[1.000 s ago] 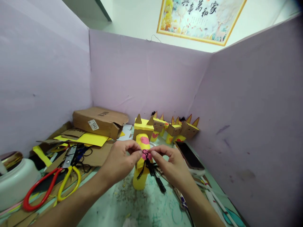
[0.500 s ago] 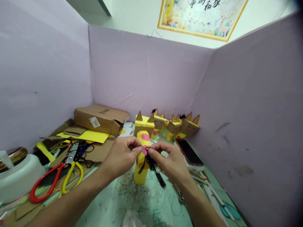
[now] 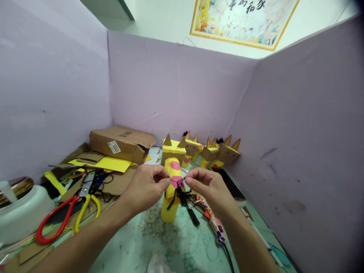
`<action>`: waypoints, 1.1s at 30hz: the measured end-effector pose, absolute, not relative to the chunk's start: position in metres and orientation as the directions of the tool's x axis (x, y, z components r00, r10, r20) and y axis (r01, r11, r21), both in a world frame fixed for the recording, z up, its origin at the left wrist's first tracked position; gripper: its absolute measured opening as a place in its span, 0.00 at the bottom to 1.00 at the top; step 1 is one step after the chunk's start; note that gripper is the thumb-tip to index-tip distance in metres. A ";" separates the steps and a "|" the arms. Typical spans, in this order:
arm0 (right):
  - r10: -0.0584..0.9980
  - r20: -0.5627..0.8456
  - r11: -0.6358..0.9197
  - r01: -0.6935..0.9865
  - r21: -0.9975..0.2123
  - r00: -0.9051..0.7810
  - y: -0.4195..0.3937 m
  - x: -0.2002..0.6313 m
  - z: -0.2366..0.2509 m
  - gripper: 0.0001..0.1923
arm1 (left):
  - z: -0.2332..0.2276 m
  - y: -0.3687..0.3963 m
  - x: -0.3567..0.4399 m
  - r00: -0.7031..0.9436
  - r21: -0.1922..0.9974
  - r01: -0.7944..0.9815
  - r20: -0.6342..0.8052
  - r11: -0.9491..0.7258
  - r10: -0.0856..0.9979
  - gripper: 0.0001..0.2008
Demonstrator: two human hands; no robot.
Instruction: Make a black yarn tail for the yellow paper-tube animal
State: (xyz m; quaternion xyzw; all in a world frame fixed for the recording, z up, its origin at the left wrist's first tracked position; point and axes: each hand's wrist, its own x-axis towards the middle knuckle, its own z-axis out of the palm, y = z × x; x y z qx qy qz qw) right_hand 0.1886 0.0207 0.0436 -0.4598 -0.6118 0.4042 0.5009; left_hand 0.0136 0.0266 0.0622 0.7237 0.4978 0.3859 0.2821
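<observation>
My left hand (image 3: 146, 187) and my right hand (image 3: 211, 188) pinch the two ends of a tuft of black yarn (image 3: 182, 197) stretched between them. The yarn hangs in front of a yellow paper-tube figure (image 3: 170, 189) with pink spots and a yellow cardboard head with brown pointed ears (image 3: 172, 148). The figure stands upright on the green table mat (image 3: 182, 246), right behind my fingertips. Loose yarn ends dangle below my fingers.
Several similar figures (image 3: 210, 151) line the back right corner. A cardboard box (image 3: 121, 143), yellow paper and red and yellow scissors (image 3: 68, 212) lie left. A white container (image 3: 22, 212) sits at the far left. Purple partition walls (image 3: 298, 113) enclose the desk. A phone (image 3: 231, 187) lies behind my right hand.
My right hand has shifted slightly right, pulling the yarn tighter and uncovering a patterned strip on the mat. The view has tilted down a little.
</observation>
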 end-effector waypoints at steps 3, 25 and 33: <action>0.962 0.262 0.270 0.111 -0.956 -0.082 0.019 0.183 0.040 0.08 | 0.062 0.025 0.015 0.232 0.847 0.364 0.320 -0.387 0.919 0.07; 0.944 0.323 0.329 0.270 -0.905 -0.067 0.021 0.180 0.035 0.09 | 0.051 0.030 0.024 0.256 0.922 0.206 0.273 -0.328 0.927 0.06; 0.947 0.321 0.317 0.255 -0.914 -0.027 0.022 0.182 0.036 0.13 | 0.052 0.029 0.025 0.223 0.959 0.141 0.212 -0.246 0.952 0.07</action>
